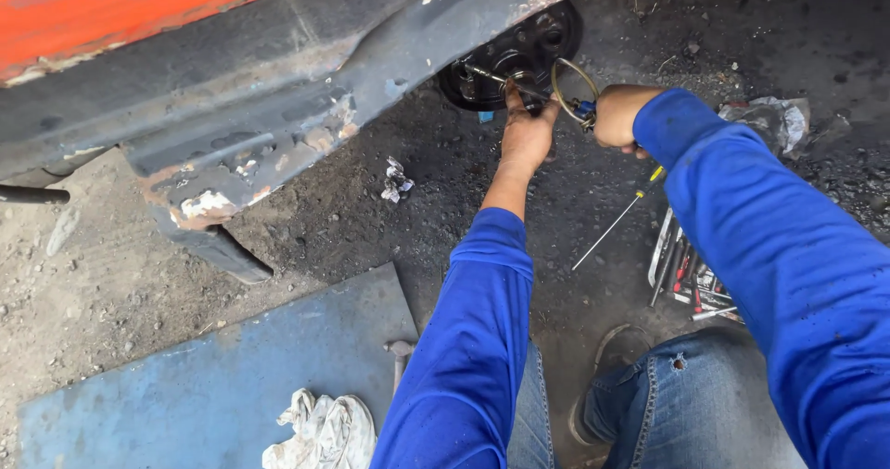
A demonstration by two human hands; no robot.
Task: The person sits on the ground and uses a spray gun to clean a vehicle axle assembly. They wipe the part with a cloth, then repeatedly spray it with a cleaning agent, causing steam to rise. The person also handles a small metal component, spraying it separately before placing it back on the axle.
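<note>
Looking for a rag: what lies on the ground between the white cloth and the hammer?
Only bare blue sheet separates white cloth and hammer in the head view.

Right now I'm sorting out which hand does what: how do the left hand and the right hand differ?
The left hand reaches flat-fingered to the dark round hub under the vehicle; the right hand is a closed fist beside it. The left hand holds nothing I can make out; the right hand grips a tool with a metal ring. Both come out of blue sleeves.
</note>
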